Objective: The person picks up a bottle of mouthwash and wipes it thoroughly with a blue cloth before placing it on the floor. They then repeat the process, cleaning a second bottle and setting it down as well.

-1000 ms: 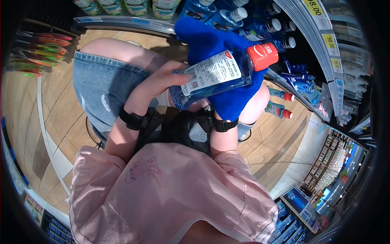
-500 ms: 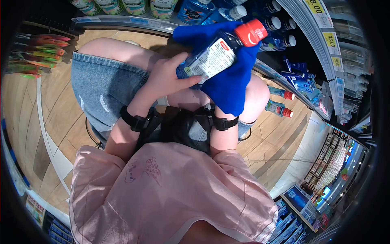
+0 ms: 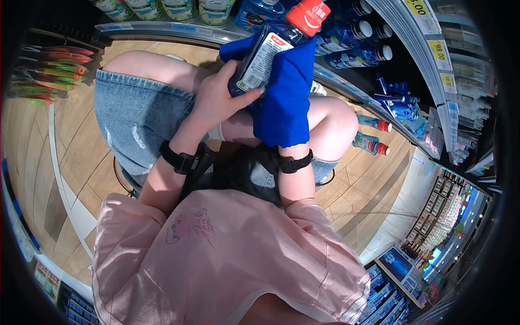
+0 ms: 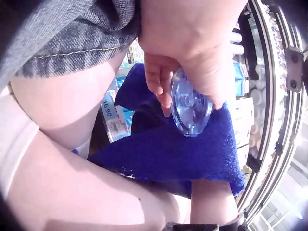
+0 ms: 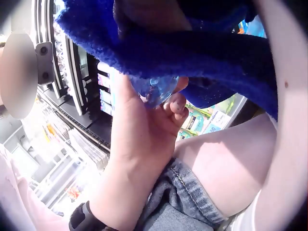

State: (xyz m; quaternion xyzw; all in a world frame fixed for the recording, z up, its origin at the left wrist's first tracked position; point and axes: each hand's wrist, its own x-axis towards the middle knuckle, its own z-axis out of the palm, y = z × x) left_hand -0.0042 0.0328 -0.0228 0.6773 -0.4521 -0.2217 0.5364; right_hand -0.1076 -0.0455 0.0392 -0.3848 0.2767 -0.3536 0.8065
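Left hand [image 3: 219, 100] grasping a blue-tinted clear bottle [image 3: 265, 59], digits on both sides of its lower part; bottle is tilted, red cap [image 3: 309, 16] on, pointing up and away from the hand. White back label [image 3: 262, 62] with print and barcode faces up, just beyond the fingers. Left wrist view shows the clear base of the bottle, round-edged, between thumb and fingers. Fill level of the bottle can't be told; the plastic looks dark blue in the head view, pale blue at the base. Blue cloth [image 3: 287, 97] lies against the bottle on the side away from the left hand and drapes over the right hand [image 5: 154, 14], down to the wrist; right hand mostly hidden, so can't tell whether it is clenched, open or gripping. Beyond the left hand, on the shelf [image 3: 200, 32], white-and-green containers [image 3: 179, 9] in a row, contents not visible. Past the cloth, to the right of both hands, white-capped bottles [image 3: 352, 57] holding blue liquid, caps on. Further right of the right hand, past the knee [image 3: 338, 122], two red-capped bottles [image 3: 368, 143], bluish-green, caps on, close together by the floor [image 3: 368, 184]. Black straps [image 3: 295, 163] on both wrists.
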